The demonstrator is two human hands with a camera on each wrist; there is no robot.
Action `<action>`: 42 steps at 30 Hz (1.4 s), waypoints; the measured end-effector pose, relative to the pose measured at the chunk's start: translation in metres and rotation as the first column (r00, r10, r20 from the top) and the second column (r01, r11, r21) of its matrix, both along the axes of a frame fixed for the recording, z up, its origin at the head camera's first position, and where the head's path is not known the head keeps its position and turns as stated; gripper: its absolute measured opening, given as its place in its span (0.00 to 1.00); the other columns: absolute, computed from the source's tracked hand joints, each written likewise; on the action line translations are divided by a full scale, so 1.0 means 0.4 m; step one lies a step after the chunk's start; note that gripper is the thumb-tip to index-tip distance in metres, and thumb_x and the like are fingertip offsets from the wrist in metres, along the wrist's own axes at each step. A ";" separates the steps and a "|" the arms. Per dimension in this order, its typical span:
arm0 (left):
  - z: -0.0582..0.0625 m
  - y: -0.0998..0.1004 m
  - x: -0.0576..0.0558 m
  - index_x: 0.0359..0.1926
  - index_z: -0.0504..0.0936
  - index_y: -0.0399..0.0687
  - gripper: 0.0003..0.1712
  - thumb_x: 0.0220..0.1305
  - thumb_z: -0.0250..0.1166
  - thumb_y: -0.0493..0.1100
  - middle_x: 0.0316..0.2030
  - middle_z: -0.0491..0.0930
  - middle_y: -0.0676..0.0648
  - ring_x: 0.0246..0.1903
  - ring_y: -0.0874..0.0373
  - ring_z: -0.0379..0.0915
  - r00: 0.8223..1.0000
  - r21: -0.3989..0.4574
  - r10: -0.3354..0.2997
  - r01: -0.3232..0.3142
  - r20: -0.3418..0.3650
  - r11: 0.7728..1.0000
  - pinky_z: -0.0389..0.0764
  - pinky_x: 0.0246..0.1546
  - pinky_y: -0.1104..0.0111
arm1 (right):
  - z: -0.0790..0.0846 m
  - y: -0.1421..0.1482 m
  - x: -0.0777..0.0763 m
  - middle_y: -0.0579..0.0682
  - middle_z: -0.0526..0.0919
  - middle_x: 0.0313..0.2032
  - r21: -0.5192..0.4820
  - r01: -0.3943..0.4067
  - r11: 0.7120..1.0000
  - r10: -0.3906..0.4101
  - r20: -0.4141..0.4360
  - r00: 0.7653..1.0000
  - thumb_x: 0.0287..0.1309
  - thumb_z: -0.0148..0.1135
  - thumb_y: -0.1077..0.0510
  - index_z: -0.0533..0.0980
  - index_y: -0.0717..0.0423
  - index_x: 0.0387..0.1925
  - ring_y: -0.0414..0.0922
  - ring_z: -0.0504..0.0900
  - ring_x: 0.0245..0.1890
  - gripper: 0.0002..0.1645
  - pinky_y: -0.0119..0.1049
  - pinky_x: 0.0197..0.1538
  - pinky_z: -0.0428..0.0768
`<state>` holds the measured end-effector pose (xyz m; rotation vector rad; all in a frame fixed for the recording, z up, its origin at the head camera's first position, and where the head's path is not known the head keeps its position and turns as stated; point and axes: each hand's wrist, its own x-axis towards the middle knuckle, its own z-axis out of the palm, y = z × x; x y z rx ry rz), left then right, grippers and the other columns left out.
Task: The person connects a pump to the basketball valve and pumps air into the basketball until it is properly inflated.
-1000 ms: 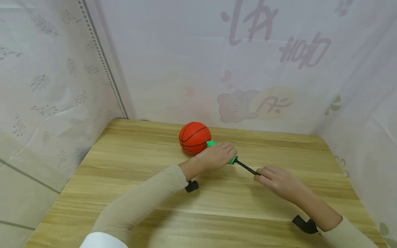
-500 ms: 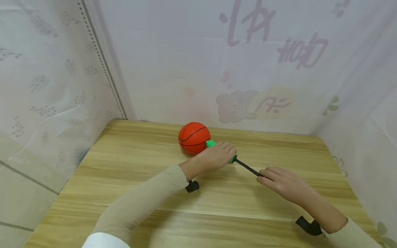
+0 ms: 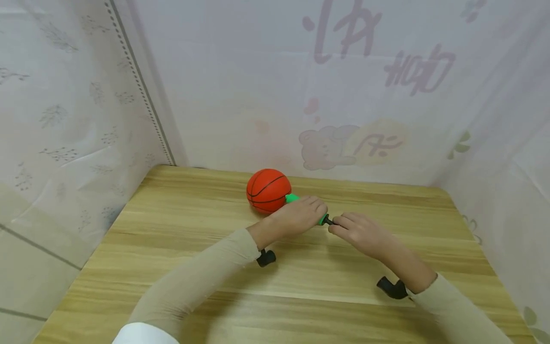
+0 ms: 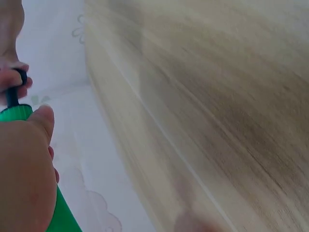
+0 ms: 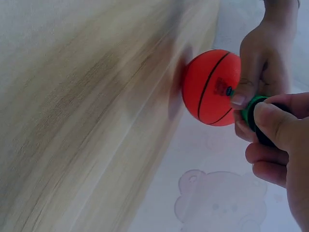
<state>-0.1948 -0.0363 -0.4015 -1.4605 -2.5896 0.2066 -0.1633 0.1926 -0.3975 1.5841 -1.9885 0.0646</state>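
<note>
A small red-orange basketball (image 3: 268, 190) with black lines rests near the back of the wooden table. Against its right side points the tip of a green hand pump (image 3: 292, 198). My left hand (image 3: 301, 216) is wrapped round the pump's green barrel (image 4: 64, 216). My right hand (image 3: 360, 234) grips the black handle (image 5: 263, 136) at the other end, thumb on top and fingers curled beneath. Only a short stretch of the black rod (image 4: 12, 98) shows between barrel and handle. In the right wrist view the pump's nozzle meets the ball (image 5: 207, 92), close to the left hand's fingers.
The light wooden table (image 3: 180, 205) has pale printed curtains (image 3: 223, 105) behind it and at both sides. Black curved pieces (image 3: 266, 258) sit at the wrists, just above the tabletop.
My right hand has moved up and left toward my left hand, pushing the rod into the barrel, after a slight pull outward. The left hand and the basketball stay nearly still.
</note>
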 end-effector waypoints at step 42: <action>0.002 -0.001 0.000 0.51 0.71 0.46 0.07 0.80 0.51 0.42 0.50 0.74 0.51 0.50 0.58 0.67 1.000 0.005 0.014 -0.014 0.016 1.000 0.69 0.57 0.70 | 0.016 0.000 0.007 0.50 0.80 0.34 0.039 0.012 0.999 -0.013 0.037 0.999 0.82 0.27 0.61 0.80 0.61 0.38 0.42 0.75 0.29 0.31 0.30 0.31 0.76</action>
